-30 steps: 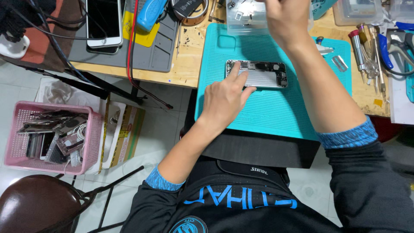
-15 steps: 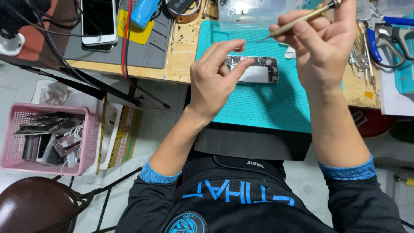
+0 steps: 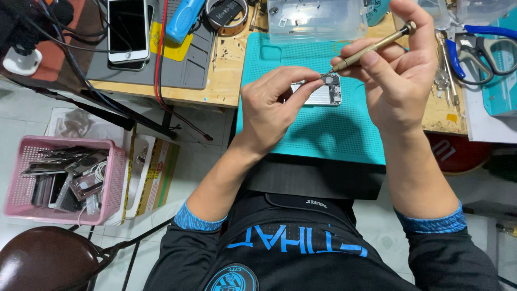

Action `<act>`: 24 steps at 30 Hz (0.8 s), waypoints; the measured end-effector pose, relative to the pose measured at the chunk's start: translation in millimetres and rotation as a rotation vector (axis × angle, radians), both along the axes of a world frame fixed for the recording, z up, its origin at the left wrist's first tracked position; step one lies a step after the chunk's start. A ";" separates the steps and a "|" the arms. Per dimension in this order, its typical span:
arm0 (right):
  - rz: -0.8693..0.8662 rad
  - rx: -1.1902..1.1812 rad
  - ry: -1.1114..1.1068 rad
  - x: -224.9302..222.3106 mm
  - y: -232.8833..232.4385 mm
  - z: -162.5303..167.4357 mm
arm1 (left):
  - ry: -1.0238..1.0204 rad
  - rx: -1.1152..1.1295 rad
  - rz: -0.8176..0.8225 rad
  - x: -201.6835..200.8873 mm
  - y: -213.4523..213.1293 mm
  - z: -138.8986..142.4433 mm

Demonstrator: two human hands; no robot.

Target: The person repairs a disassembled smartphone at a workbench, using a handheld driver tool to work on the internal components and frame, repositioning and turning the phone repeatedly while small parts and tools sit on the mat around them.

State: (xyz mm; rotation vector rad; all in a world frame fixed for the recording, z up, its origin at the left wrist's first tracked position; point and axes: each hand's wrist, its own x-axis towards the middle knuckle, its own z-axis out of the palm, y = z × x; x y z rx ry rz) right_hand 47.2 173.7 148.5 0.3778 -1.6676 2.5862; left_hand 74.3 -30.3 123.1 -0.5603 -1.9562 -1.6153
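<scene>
An opened phone body [image 3: 326, 92] with its insides showing lies on a teal work mat [image 3: 323, 132]. My left hand [image 3: 273, 105] grips its left end between thumb and fingers. My right hand [image 3: 399, 70] holds a brass-handled screwdriver [image 3: 371, 48] slanting down to the left. Its tip sits at the top edge of the phone, close to my left fingertips.
A clear plastic parts box [image 3: 316, 19] stands behind the mat. Scissors [image 3: 487, 48] and small tools lie at the right. A white phone [image 3: 127, 29] rests on a grey mat [image 3: 183, 64] to the left. On the floor stand a pink basket [image 3: 62, 180] of phone parts and a brown stool [image 3: 46, 261].
My right hand came down from the back of the bench with the screwdriver and brought its tip to the phone. My left hand shifted from lying over the phone to pinching its left end.
</scene>
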 end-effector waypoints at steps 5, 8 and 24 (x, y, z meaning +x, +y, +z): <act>-0.027 0.036 0.042 4.0 -0.3 -1.2 | 0.111 -0.067 0.073 -1.5 -0.2 -2.6; -0.029 0.078 0.107 7.9 -0.4 -2.3 | 0.178 -0.109 0.099 -2.3 -0.9 -5.1; -0.062 0.114 0.213 13.7 -0.3 -9.5 | 0.183 -0.117 0.110 -1.2 -0.2 -8.1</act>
